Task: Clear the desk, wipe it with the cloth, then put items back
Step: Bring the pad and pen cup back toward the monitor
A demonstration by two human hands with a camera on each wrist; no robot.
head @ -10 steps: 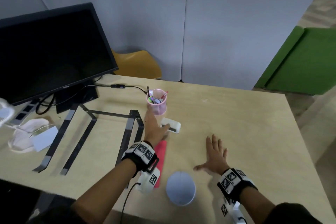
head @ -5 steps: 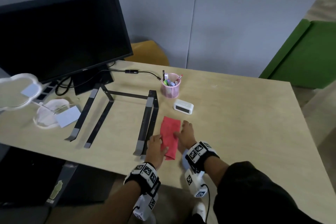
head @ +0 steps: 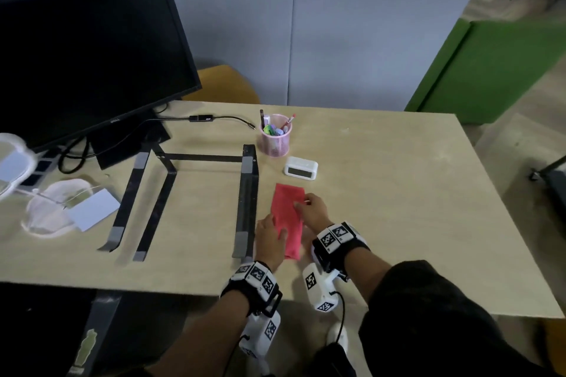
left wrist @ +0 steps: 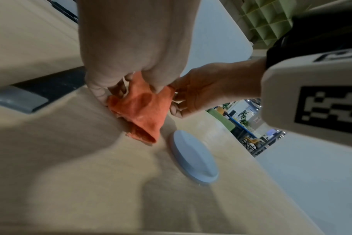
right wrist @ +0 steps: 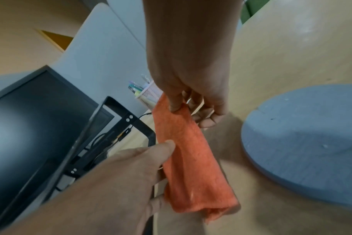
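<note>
A red cloth (head: 286, 217) lies folded lengthwise on the wooden desk (head: 398, 208), just right of the black laptop stand (head: 246, 193). My left hand (head: 277, 231) pinches the cloth's near left edge, thumb on top (right wrist: 165, 146). My right hand (head: 301, 202) pinches its far right part between thumb and forefinger (right wrist: 176, 105), and the cloth (right wrist: 187, 155) hangs slightly raised between the two. In the left wrist view the cloth (left wrist: 145, 111) bunches under the curled fingers. A pink pen cup (head: 275, 138) and a white clock (head: 300, 169) stand beyond the cloth.
A round blue disc (left wrist: 193, 157) lies flat near the desk's front edge, under my right wrist. A black monitor (head: 85, 55) with cables fills the back left. A white cloud-shaped lamp (head: 52, 211) and a card (head: 93, 208) sit at the far left.
My left hand came back from the pen cup and my right hand came in from the right; both now grip the red cloth. The right hand has shifted farther along it.
</note>
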